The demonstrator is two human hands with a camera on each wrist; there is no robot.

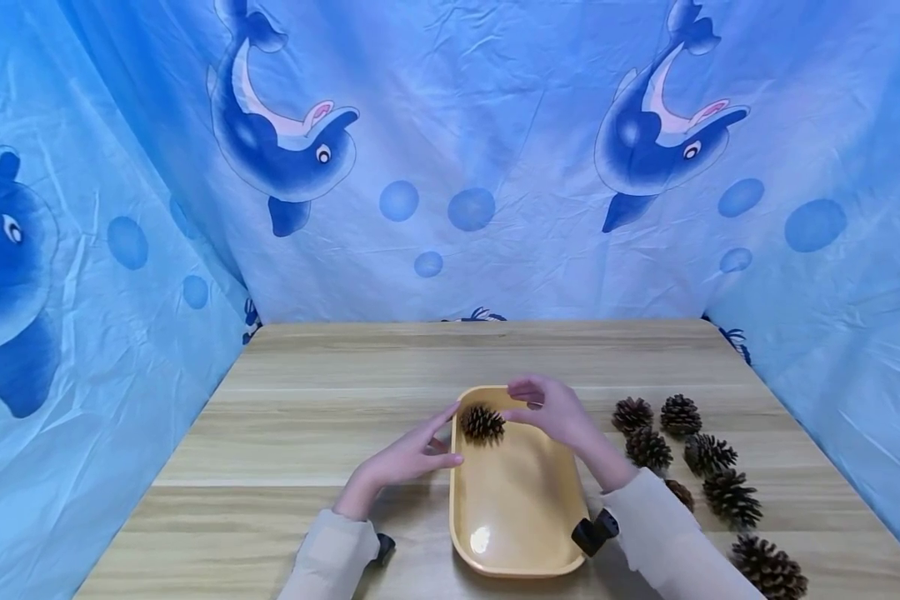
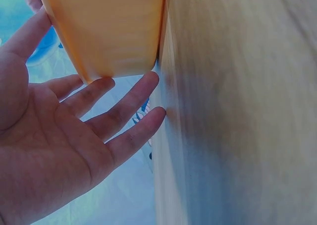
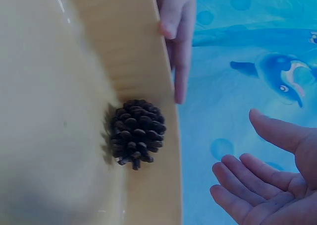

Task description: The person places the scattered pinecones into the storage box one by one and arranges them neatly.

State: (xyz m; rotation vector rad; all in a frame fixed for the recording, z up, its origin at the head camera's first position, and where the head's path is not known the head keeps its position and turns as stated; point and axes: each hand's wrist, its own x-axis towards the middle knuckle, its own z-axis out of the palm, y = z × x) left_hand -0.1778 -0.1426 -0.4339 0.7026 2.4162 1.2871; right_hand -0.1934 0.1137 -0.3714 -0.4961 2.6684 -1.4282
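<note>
A yellow-orange tray (image 1: 521,508) with rounded corners lies on the table, one brown pine cone (image 1: 483,424) in its far left corner. My left hand (image 1: 412,457) touches the tray's left side with its fingers spread, fingertips along the outer wall in the left wrist view. Above the tray's far right part is my right hand (image 1: 551,410), fingers loosely bent and apart, holding nothing. In the right wrist view the pine cone (image 3: 138,133) rests against the inner wall, apart from the right hand (image 3: 270,178).
Several pine cones (image 1: 708,455) lie in a loose group on the table (image 1: 307,417) to the right of the tray, behind and beside the right forearm. A blue curtain (image 1: 435,125) with dolphins hangs around the table's back and sides. Each wrist carries a black camera (image 1: 596,532).
</note>
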